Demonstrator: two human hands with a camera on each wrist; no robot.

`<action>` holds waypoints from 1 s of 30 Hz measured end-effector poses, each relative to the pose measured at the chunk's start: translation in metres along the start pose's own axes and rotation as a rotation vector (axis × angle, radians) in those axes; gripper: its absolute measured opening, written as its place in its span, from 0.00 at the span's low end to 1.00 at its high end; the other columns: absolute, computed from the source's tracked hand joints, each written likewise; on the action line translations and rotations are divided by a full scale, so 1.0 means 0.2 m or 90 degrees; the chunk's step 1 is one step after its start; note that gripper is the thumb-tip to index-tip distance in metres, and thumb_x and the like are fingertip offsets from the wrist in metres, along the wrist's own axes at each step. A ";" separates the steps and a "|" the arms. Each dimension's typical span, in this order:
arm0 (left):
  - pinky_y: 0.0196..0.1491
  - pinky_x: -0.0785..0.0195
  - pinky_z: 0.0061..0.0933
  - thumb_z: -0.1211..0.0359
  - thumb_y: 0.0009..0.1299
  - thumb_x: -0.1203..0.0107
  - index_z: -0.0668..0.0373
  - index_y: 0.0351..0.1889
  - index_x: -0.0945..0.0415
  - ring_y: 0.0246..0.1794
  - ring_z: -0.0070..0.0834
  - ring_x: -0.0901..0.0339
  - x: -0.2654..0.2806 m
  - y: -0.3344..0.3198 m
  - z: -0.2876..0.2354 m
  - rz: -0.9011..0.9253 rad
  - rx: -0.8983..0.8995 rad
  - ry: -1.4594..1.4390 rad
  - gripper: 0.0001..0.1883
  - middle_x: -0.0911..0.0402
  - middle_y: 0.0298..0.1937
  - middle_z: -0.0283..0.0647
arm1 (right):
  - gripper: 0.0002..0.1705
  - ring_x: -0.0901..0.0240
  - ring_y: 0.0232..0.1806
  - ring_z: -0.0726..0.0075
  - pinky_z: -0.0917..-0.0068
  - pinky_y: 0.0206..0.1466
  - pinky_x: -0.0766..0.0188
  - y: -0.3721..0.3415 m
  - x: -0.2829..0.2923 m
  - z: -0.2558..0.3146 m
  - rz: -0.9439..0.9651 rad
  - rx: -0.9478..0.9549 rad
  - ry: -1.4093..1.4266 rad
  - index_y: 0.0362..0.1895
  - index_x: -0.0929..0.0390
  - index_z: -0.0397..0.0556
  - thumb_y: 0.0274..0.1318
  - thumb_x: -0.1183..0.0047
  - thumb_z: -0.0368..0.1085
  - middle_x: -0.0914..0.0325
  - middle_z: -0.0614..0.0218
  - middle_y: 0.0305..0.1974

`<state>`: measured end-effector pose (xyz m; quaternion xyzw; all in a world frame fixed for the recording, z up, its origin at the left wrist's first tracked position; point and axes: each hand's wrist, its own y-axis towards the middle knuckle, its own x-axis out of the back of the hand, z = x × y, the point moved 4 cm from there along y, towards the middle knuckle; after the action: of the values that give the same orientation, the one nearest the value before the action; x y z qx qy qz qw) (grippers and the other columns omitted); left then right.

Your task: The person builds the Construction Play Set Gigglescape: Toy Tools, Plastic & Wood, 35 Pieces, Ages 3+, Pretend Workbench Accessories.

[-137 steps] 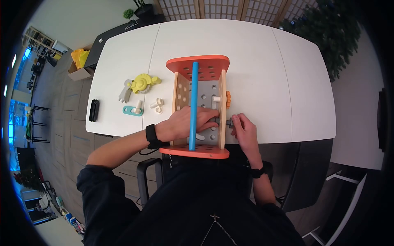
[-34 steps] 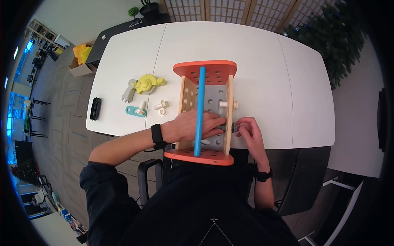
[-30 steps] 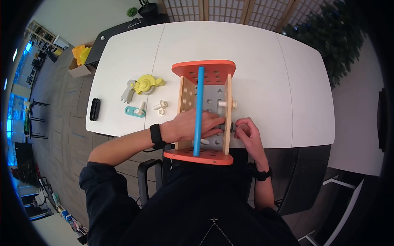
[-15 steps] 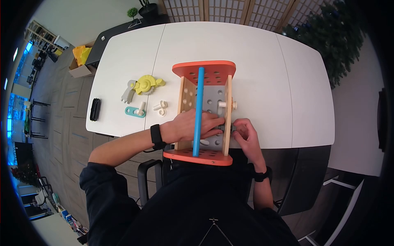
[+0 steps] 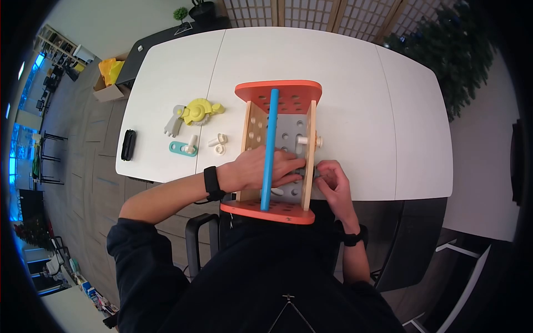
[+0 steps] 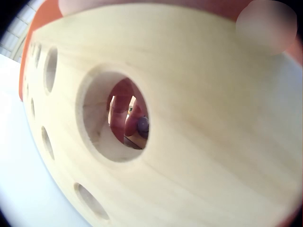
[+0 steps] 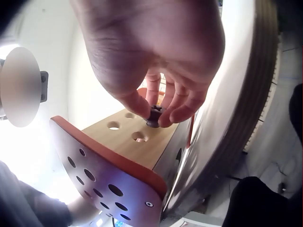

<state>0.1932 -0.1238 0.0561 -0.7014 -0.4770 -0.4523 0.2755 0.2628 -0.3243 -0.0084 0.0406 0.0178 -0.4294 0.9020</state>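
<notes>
A toy toolbox (image 5: 283, 208) with perforated orange ends, pale wooden sides and a blue bar (image 5: 270, 150) stands at the table's near edge. My left hand (image 5: 258, 166) reaches under the bar, its fingertips at the inner face of the right-hand panel (image 5: 309, 188). There they hold the inner end of a grey toy screw (image 5: 299, 172); the left wrist view shows fingers and a round grey end through a hole. Outside that panel, my right hand (image 5: 336, 183) pinches the screw's cross-slotted head (image 7: 155, 113) between thumb and fingers. A cream bolt (image 5: 303, 140) passes through the panel farther back.
Left of the toolbox lie a yellow toy saw (image 5: 197, 112) with a grey part, a teal plate (image 5: 179, 147) with a cream bolt, another cream bolt (image 5: 217, 140) and a cream nut (image 5: 220, 150). A black case (image 5: 128, 145) lies near the table's left edge.
My right fingers have loosened and curled, then come back around the screw head, which sits closer to the panel than at first. My left hand has stayed inside the toolbox.
</notes>
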 end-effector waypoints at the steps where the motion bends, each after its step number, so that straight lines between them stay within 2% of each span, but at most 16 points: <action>1: 0.39 0.17 0.47 0.55 0.84 0.46 0.58 0.56 0.25 0.36 0.49 0.15 0.00 0.00 0.00 -0.001 0.003 0.000 0.16 0.18 0.38 0.45 | 0.07 0.27 0.31 0.79 0.74 0.38 0.27 0.01 0.00 -0.01 0.021 -0.024 -0.007 0.51 0.24 0.42 0.79 0.47 0.33 0.21 0.73 0.33; 5: 0.41 0.17 0.47 0.54 0.83 0.45 0.57 0.58 0.25 0.38 0.49 0.14 -0.02 0.00 0.00 0.007 0.009 -0.005 0.17 0.17 0.39 0.45 | 0.07 0.28 0.31 0.80 0.75 0.37 0.29 0.04 0.07 -0.10 0.093 -0.210 -0.097 0.51 0.24 0.42 0.79 0.47 0.33 0.21 0.74 0.32; 7: 0.46 0.18 0.48 0.53 0.83 0.45 0.56 0.61 0.24 0.40 0.51 0.14 -0.01 0.00 0.00 0.037 0.028 -0.016 0.19 0.17 0.40 0.45 | 0.07 0.28 0.31 0.80 0.76 0.36 0.30 0.04 0.09 -0.09 0.079 -0.217 -0.127 0.50 0.24 0.43 0.80 0.47 0.34 0.22 0.73 0.31; 9: 0.46 0.18 0.48 0.53 0.83 0.45 0.56 0.61 0.24 0.40 0.51 0.14 -0.01 0.00 0.00 0.043 0.030 -0.013 0.19 0.17 0.40 0.45 | 0.08 0.29 0.31 0.80 0.76 0.35 0.31 0.02 0.05 -0.01 0.015 -0.150 -0.130 0.49 0.23 0.43 0.81 0.48 0.35 0.22 0.73 0.30; 11: 0.46 0.18 0.49 0.53 0.83 0.44 0.56 0.61 0.24 0.40 0.51 0.14 0.00 0.00 0.00 0.045 0.030 -0.014 0.19 0.17 0.40 0.45 | 0.11 0.30 0.29 0.80 0.76 0.34 0.32 0.00 -0.04 0.01 -0.066 -0.038 -0.038 0.46 0.22 0.43 0.82 0.50 0.38 0.23 0.72 0.28; 13: 0.46 0.18 0.49 0.53 0.83 0.44 0.56 0.61 0.24 0.40 0.51 0.14 0.00 0.00 0.00 0.044 0.027 -0.018 0.19 0.17 0.40 0.45 | 0.13 0.30 0.29 0.80 0.75 0.33 0.33 -0.01 -0.05 0.01 -0.060 -0.034 0.010 0.45 0.21 0.43 0.83 0.52 0.39 0.23 0.72 0.28; 16: 0.46 0.18 0.49 0.53 0.83 0.44 0.56 0.61 0.24 0.40 0.51 0.14 0.00 0.00 0.00 0.048 0.029 -0.009 0.19 0.17 0.40 0.45 | 0.10 0.31 0.29 0.80 0.76 0.35 0.33 0.00 0.04 -0.02 0.057 -0.181 -0.021 0.49 0.22 0.43 0.82 0.51 0.37 0.23 0.72 0.28; 18: 0.40 0.18 0.47 0.54 0.83 0.45 0.58 0.56 0.25 0.37 0.50 0.14 0.00 0.00 0.00 0.015 0.002 -0.002 0.17 0.17 0.37 0.45 | 0.07 0.31 0.30 0.80 0.76 0.37 0.33 0.02 0.08 -0.11 0.109 -0.267 -0.088 0.54 0.24 0.45 0.81 0.49 0.35 0.23 0.73 0.29; 21: 0.37 0.18 0.47 0.55 0.83 0.45 0.58 0.54 0.26 0.35 0.49 0.15 -0.01 0.00 0.00 -0.002 -0.006 -0.001 0.16 0.18 0.36 0.45 | 0.11 0.31 0.29 0.80 0.76 0.36 0.33 0.01 0.06 -0.06 0.068 -0.280 -0.108 0.49 0.23 0.44 0.83 0.52 0.39 0.23 0.72 0.27; 23: 0.37 0.18 0.47 0.54 0.83 0.45 0.58 0.53 0.26 0.36 0.49 0.15 -0.01 0.00 0.00 0.000 0.000 -0.005 0.16 0.18 0.36 0.44 | 0.22 0.33 0.26 0.80 0.75 0.33 0.34 0.00 -0.06 0.03 -0.091 -0.131 -0.043 0.39 0.22 0.43 0.86 0.57 0.45 0.24 0.71 0.24; 25: 0.37 0.18 0.47 0.54 0.83 0.45 0.58 0.53 0.26 0.36 0.49 0.15 0.00 0.00 0.00 0.004 0.005 -0.008 0.16 0.18 0.35 0.44 | 0.28 0.33 0.25 0.80 0.75 0.32 0.34 -0.01 -0.08 0.05 -0.113 -0.079 -0.010 0.35 0.21 0.42 0.87 0.60 0.48 0.25 0.71 0.23; 26: 0.37 0.18 0.47 0.54 0.83 0.45 0.58 0.53 0.25 0.36 0.49 0.14 0.00 0.00 0.00 0.001 0.003 -0.003 0.16 0.18 0.35 0.44 | 0.27 0.33 0.25 0.79 0.75 0.32 0.34 -0.02 -0.06 0.02 -0.056 -0.103 -0.011 0.36 0.21 0.42 0.86 0.60 0.48 0.25 0.71 0.23; 28: 0.37 0.18 0.47 0.54 0.83 0.45 0.58 0.53 0.25 0.36 0.49 0.14 0.01 0.00 -0.01 -0.005 -0.001 0.006 0.16 0.18 0.36 0.44 | 0.20 0.31 0.27 0.79 0.75 0.34 0.33 -0.02 0.01 -0.03 0.045 -0.178 -0.046 0.42 0.22 0.42 0.85 0.57 0.44 0.24 0.72 0.25; 30: 0.37 0.18 0.47 0.54 0.83 0.45 0.58 0.53 0.25 0.36 0.49 0.14 0.00 -0.01 -0.01 -0.007 -0.008 0.005 0.16 0.18 0.36 0.44 | 0.10 0.29 0.31 0.79 0.76 0.36 0.33 0.00 0.06 -0.08 0.133 -0.280 -0.116 0.54 0.25 0.43 0.82 0.52 0.38 0.24 0.73 0.29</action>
<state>0.1916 -0.1241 0.0566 -0.6985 -0.4772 -0.4595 0.2707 0.2706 -0.3323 -0.0251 -0.1941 0.0252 -0.3213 0.9265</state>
